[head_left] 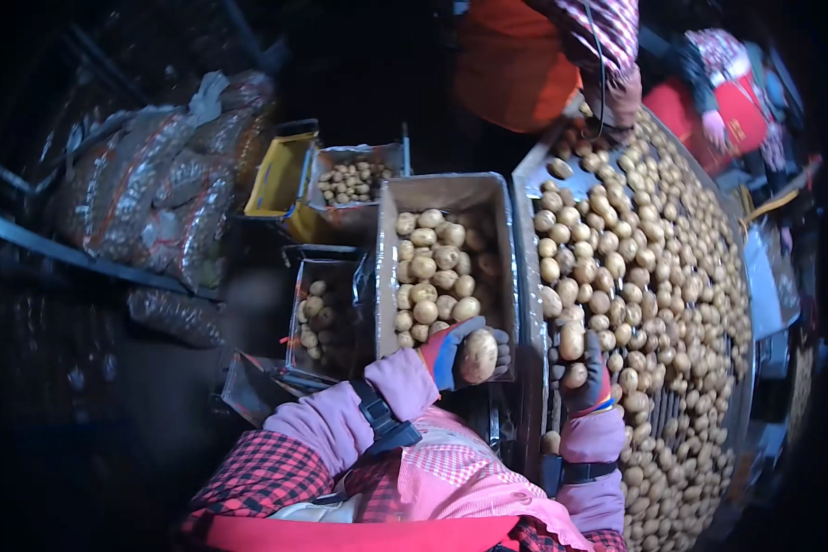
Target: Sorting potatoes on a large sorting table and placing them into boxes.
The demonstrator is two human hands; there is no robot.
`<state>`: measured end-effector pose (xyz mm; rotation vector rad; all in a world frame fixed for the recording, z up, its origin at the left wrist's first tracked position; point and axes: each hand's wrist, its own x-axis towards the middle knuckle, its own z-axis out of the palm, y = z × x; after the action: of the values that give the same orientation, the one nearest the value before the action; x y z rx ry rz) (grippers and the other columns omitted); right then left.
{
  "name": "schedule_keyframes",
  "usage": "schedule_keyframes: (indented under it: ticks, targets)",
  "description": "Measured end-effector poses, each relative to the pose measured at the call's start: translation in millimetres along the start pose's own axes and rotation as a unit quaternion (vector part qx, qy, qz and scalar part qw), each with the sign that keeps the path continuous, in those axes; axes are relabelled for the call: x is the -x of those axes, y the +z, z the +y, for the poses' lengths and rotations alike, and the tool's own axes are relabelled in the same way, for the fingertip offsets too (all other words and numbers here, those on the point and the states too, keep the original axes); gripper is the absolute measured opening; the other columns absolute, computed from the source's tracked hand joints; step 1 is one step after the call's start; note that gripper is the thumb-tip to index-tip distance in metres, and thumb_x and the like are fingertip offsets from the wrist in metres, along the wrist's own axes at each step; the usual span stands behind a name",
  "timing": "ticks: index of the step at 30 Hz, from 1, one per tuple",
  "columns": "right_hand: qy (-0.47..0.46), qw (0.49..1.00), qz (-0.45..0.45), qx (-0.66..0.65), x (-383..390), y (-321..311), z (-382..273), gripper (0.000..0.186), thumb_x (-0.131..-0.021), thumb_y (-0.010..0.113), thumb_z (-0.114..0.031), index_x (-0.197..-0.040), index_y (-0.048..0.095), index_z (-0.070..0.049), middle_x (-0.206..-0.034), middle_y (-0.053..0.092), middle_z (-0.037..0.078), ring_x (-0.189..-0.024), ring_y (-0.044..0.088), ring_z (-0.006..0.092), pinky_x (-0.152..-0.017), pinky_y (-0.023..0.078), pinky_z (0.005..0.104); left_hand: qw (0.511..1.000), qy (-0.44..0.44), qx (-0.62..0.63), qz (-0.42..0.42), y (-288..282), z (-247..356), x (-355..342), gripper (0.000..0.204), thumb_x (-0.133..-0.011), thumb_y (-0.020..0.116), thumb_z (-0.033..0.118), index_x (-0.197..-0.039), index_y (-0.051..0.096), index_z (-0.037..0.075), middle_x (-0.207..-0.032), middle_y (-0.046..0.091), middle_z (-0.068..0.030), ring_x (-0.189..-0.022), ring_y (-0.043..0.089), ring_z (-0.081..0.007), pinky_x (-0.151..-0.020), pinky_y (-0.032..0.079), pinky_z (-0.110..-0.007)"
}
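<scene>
My left hand (pixel 443 355), in a blue and grey glove, is closed round a large potato (pixel 477 357) over the near end of a long cardboard box (pixel 442 190). Several potatoes (pixel 424 267) lie along the left side of that box. At the left edge of the sorting table (pixel 527 304), my gloved right hand (pixel 592 385) has its fingers round a potato (pixel 571 341). A smaller potato (pixel 575 375) lies against its palm. Many loose potatoes (pixel 649 276) cover the table beyond this hand.
Smaller boxes stand left of the long one: a box of small potatoes (pixel 354 182), a yellow crate (pixel 281 175) and a dark-lined box (pixel 320 322). Filled sacks (pixel 147 184) are stacked farther left. One person (pixel 515 64) reaches over the table's far end; another person (pixel 722 101) is at far right.
</scene>
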<state>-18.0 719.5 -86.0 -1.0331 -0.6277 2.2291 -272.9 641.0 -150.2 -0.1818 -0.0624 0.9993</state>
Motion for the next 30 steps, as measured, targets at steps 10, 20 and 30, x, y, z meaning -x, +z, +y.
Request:
schedule_keyframes:
  ticks: [10,20,30]
  targets:
    - [0.030,0.830,-0.226,0.508,-40,127,68,0.050,-0.100,0.055,-0.037,-0.137,0.054,-0.003,-0.106,0.067,0.007,-0.093,0.061,0.0134,-0.083,0.048,0.0280,0.942,0.027,-0.151,0.298,10,-3,129,0.043,-0.097,0.059,0.043,-0.118,0.061,0.005,-0.095,0.069,-0.0111,-0.076,0.069,-0.0238,-0.069,0.059,-0.038]
    - [0.187,0.963,-0.143,0.128,-63,104,66,0.062,-0.096,0.056,-0.053,-0.135,0.051,-0.005,-0.099,0.060,0.005,-0.101,0.060,0.0225,-0.091,0.049,0.0380,0.863,0.468,-0.044,0.188,76,225,200,0.056,-0.086,0.067,0.052,-0.120,0.058,0.009,-0.112,0.064,-0.0137,-0.085,0.067,-0.0272,-0.070,0.061,-0.041]
    - [0.147,0.980,-0.110,0.073,-60,100,60,0.050,-0.102,0.048,-0.047,-0.133,0.054,-0.009,-0.091,0.052,0.000,-0.088,0.054,0.0172,-0.089,0.046,0.0362,0.816,0.525,-0.117,0.211,77,232,192,0.062,-0.094,0.052,0.058,-0.134,0.053,0.011,-0.128,0.060,-0.0127,-0.122,0.057,-0.0299,-0.102,0.048,-0.056]
